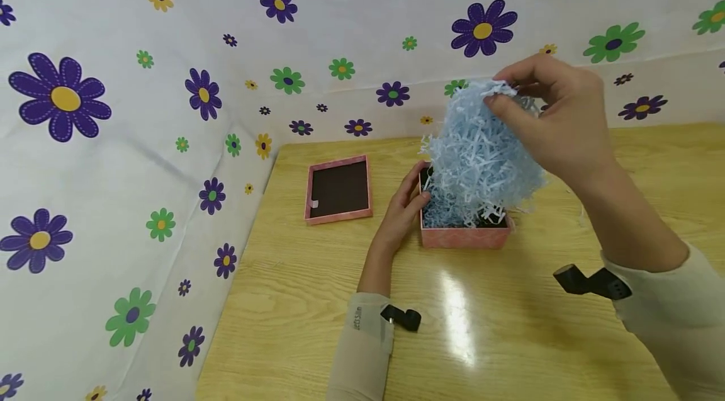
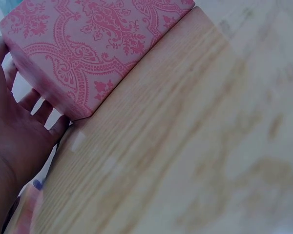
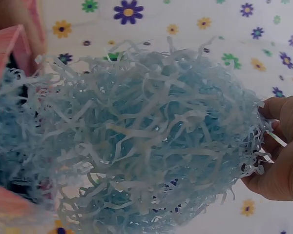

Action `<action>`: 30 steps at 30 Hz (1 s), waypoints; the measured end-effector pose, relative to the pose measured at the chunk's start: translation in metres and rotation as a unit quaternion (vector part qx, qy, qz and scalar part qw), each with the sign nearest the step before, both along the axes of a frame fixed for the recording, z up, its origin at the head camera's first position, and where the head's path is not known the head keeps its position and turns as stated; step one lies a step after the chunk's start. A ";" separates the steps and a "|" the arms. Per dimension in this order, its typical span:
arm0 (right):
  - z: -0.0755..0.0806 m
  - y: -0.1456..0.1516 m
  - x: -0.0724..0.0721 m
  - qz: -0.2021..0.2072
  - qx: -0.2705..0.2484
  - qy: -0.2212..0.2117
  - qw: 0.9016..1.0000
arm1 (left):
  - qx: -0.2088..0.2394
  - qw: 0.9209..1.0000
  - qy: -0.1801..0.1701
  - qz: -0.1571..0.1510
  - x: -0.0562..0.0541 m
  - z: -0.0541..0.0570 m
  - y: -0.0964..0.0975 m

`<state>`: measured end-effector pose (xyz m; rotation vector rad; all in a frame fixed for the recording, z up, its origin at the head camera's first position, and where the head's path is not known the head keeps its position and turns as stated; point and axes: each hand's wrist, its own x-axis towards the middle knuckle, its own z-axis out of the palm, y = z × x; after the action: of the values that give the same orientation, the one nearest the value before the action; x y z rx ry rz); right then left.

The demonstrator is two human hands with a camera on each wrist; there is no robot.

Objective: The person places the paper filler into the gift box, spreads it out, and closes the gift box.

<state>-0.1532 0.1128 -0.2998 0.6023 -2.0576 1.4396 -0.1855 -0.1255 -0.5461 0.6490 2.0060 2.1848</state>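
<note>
A pink patterned box (image 1: 466, 238) stands on the table, its dark inside partly filled with pale blue shredded paper (image 1: 444, 212). My left hand (image 1: 401, 209) holds the box by its left side, the thumb at the rim and the fingers along the outer wall (image 2: 51, 87). Above the box, my right hand (image 1: 566, 114) pinches a big clump of shredded paper (image 3: 151, 122) by its top between thumb and fingers. The clump hangs down and hides much of the box's opening. Its lower strands overlap the paper inside the box.
Left of the box lies a shallow pink lid (image 1: 340, 190), dark inside face up. The wooden table (image 1: 294, 300) meets a white cloth with printed flowers (image 1: 317, 29) at the back and left. A few stray strands lie on the table right of the box.
</note>
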 end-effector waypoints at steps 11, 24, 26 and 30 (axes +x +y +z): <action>-0.071 -0.004 -0.011 0.007 0.058 -0.069 0.996 | -0.001 0.998 -0.063 0.028 0.004 -0.002 0.002; -0.127 0.009 -0.008 0.039 0.122 -0.139 0.982 | 0.003 0.999 -0.045 0.030 0.002 -0.004 0.001; -0.133 0.008 -0.008 0.055 0.133 -0.150 0.978 | 0.004 0.999 -0.044 0.026 0.002 -0.003 0.001; -0.140 0.002 -0.010 0.091 0.163 -0.155 0.970 | 0.011 0.999 -0.028 0.015 0.001 -0.003 0.002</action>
<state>-0.1631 0.1150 -0.4400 0.7521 -2.5754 1.3731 -0.1848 -0.1238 -0.5487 0.5567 1.9796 2.2201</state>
